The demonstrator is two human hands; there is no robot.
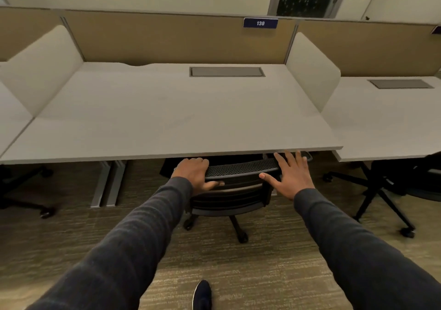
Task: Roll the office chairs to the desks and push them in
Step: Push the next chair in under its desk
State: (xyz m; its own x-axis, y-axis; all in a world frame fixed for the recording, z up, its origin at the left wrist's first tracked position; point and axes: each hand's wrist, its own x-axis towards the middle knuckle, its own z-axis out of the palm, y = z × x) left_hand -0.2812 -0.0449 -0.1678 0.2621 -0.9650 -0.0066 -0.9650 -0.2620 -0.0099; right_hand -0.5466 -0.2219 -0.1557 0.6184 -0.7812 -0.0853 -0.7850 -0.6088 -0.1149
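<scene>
Nearest my view, a dark shoe (202, 294) stands on the carpet (238, 274), and both dark sleeves reach forward from the bottom corners. My left hand (194, 172) is curled over the top edge of the office chair (235, 190) backrest, fingers (199, 161) wrapped over the mesh rim and the thumb hooked under it, so it has a firm hold. My right hand (291, 174) is spread wide and flat, fingers fanned out and gripping nothing; whether the palm actually touches the right end of the backrest, I cannot tell. The chair sits at the worktop (167, 118) marked 139 (260, 23), its seat already mostly under the front edge and the backrest top just below that edge, with two casters showing on the carpet behind. I judge this chair nearly home. To finish well, I would push evenly with both hands, keeping the backrest square to the edge so it does not swing toward the worktop leg (108, 183) on the left, and ease off before my knuckles meet the underside. Another chair (391, 185) at the neighbouring worktop on the right stands further out and looks like it needs pushing in too.
</scene>
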